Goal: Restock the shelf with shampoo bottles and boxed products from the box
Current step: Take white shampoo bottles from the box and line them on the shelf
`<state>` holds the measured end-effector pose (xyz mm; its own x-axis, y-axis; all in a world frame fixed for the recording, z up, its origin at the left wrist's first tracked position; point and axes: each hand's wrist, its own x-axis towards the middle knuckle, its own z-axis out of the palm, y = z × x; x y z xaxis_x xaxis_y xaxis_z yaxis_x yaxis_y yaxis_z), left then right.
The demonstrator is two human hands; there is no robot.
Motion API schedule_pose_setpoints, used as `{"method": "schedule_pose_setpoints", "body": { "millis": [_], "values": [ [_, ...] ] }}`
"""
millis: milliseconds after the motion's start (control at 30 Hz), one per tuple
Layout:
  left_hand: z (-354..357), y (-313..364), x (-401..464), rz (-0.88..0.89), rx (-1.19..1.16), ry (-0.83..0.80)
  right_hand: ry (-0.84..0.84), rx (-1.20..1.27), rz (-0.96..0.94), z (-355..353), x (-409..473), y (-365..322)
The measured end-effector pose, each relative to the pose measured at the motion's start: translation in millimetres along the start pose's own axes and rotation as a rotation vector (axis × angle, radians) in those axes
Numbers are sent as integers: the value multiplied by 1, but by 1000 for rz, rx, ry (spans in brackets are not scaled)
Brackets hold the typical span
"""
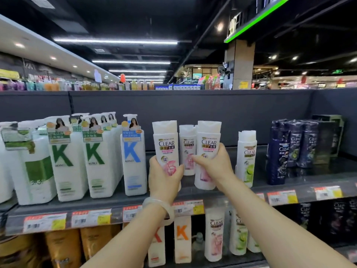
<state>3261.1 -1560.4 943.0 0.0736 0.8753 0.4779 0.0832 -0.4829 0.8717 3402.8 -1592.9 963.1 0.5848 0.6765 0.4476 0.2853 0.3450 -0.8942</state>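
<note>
Evidently mid-restock: two pink-label Clear bottles are in hand at the shelf front — the left bottle gripped low by the left hand, fingers curled round it, and the right bottle clasped by the right hand, its base on or just above the shelf; I cannot tell which. A third pink bottle stands behind, between them. At three o'clock a lime bottle, then gaps before the dark bottles — much room remains. The box is not visible.
</note>
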Motion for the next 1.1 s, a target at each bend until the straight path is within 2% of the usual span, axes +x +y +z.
{"method": "schedule_pose_setpoints", "body": {
  "millis": [300, 567, 833, 1100],
  "values": [
    [9, -12, 9, -9, 18, 64, -104, -9, 17, 34, 28, 34],
    [14, -30, 14, -58, 7, 98, -95, -82, 46, 36, 37, 62],
    [20, -37, 27, -48, 72, 97, 6, -480, 42, 25, 20, 74],
    [32, -42, 38, -79, 161, 109, -97, -397, 88, 20, 23, 77]
  ]
}}
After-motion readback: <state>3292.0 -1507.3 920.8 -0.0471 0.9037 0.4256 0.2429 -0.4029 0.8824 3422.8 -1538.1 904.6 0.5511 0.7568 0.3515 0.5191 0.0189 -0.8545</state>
